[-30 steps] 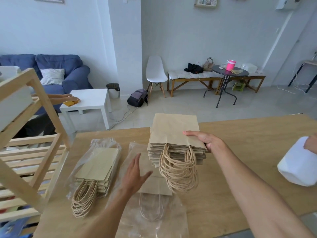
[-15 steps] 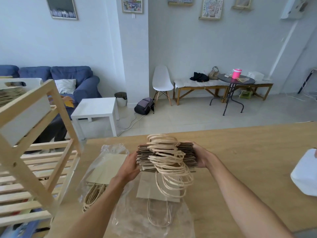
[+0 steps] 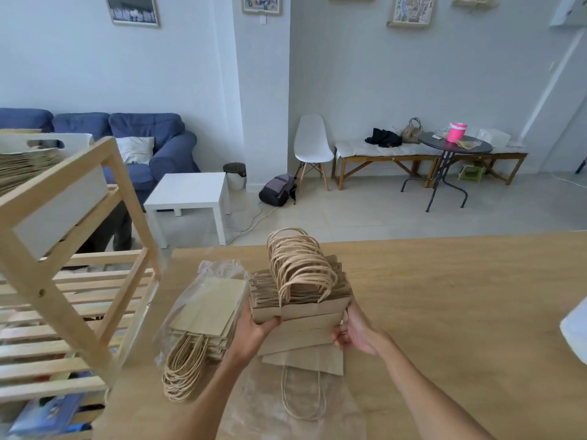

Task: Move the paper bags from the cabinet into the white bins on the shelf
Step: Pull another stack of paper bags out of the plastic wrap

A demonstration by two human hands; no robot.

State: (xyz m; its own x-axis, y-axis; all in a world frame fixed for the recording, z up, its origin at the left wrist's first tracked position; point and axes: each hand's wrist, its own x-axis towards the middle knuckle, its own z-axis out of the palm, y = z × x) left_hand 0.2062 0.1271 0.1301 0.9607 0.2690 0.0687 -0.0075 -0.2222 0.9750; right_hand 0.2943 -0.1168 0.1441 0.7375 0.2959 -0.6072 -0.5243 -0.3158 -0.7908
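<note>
Even, soft daylight filled the room; shadows were faint. Wide-angle distortion bowed the wooden shelf [image 3: 73,249] and the walls near the edges (strongest at the corners). Slight blur softened the frame's lower margins.

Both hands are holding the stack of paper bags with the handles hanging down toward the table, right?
Not quite. The head view shows both hands, left hand and right hand, holding the stack of paper bags, but the handles stand upward.

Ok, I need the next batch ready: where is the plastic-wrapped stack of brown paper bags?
In the head view, the plastic-wrapped stack of brown paper bags lies on the wooden table, left of the held bags, beside the wooden shelf.
</note>
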